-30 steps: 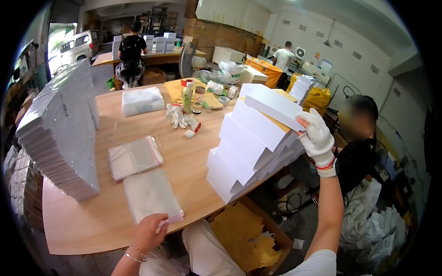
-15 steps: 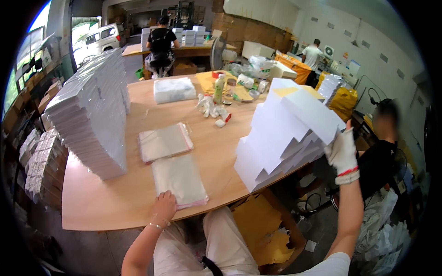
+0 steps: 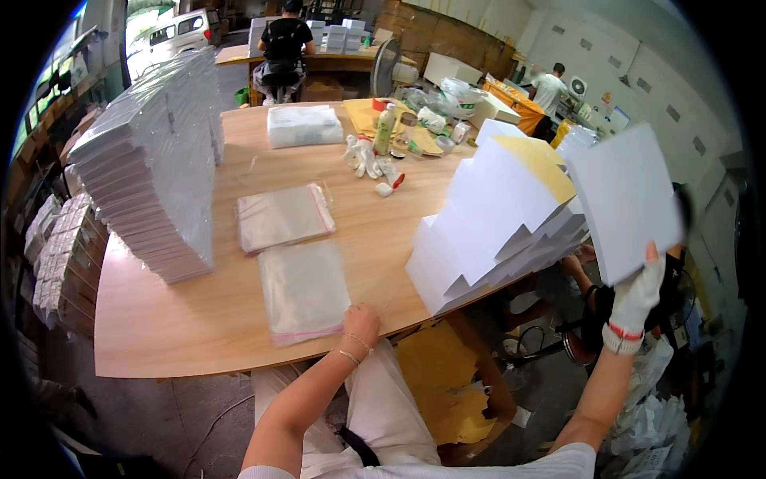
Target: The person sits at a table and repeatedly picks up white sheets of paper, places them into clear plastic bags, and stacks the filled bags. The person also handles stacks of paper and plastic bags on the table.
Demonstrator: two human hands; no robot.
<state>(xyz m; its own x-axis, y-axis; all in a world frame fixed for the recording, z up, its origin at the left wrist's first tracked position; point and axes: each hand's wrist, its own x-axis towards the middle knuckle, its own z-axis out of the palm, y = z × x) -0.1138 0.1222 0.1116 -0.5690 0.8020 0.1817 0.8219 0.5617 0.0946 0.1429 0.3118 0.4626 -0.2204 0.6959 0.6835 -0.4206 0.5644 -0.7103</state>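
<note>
My right hand (image 3: 638, 295), in a white glove with red at the cuff, grips a thin white block of paper (image 3: 626, 199) by its lower edge. It is tilted and raised beside the tall, staggered stack of white paper (image 3: 471, 247) at the table's right. My bare left hand (image 3: 363, 325) is at the near right corner of a pile of clear plastic bags (image 3: 303, 287); its fingers are curled on the film at the edge, fingertips partly hidden. A second pile of clear bags (image 3: 283, 217) lies just beyond.
A tall stack of film-wrapped paper blocks (image 3: 152, 176) stands on the left of the wooden table (image 3: 159, 327). White gloves (image 3: 361, 157), a bottle (image 3: 384, 129) and tape rolls lie farther back. Below the right edge is an open carton (image 3: 443, 383). A person sits beyond the paper stack.
My right hand has lifted the white block off the paper stack, up and to the right. My left hand has slid from the bags' near left to their near right corner.
</note>
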